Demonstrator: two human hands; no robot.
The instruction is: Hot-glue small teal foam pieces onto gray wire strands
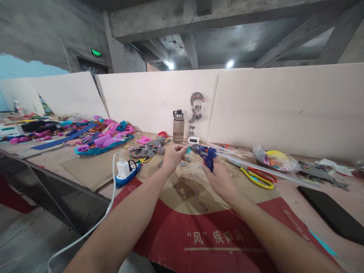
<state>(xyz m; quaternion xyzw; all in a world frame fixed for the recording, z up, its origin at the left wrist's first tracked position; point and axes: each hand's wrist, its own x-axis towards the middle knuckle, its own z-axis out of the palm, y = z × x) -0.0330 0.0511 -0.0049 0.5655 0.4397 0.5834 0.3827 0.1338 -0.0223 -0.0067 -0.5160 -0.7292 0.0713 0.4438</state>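
In the middle of the head view, my right hand [220,176] is wrapped round the handle of a blue hot glue gun [209,153], whose nozzle points left. A long clear glue stick [244,161] sticks out of its back. My left hand [173,156] pinches thumb and finger together just left of the nozzle; what they hold is too small to make out. Below the hands, a grey cord [189,187] lies loosely on the cardboard [170,201]. Small grey felt scraps [183,163] lie between my hands, and a heap of grey felt pieces [148,148] with pink dots sits farther left.
A power strip [127,174] with a white plug stands left. Yellow-handled scissors [257,179], red-handled scissors [264,173] and a black phone [332,212] lie right. A bottle [178,127], small clock [193,140] and grey moon hanging [196,106] are by the back board. Colourful fabric [108,136] is piled left.
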